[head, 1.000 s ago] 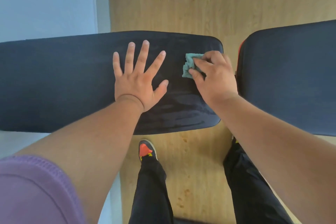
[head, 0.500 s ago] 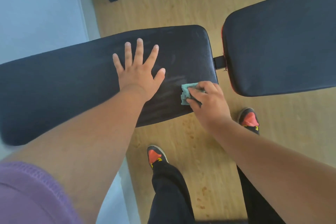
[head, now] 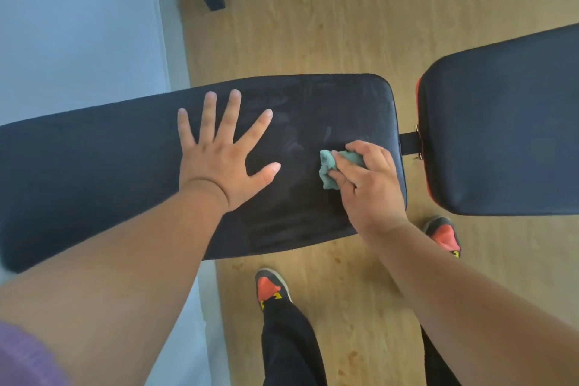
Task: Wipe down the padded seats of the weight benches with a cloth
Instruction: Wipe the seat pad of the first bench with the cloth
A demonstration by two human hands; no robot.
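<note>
One long pad [head: 125, 166] runs left to right

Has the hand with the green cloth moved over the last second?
Yes. The right hand and cloth slid from the pad's far edge toward its near edge.

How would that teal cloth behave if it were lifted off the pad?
Probably floppy: the teal cloth bunches in folds under the right hand. Likely light, being small. It seems unlikely to slide alone on the bench pad.
</note>
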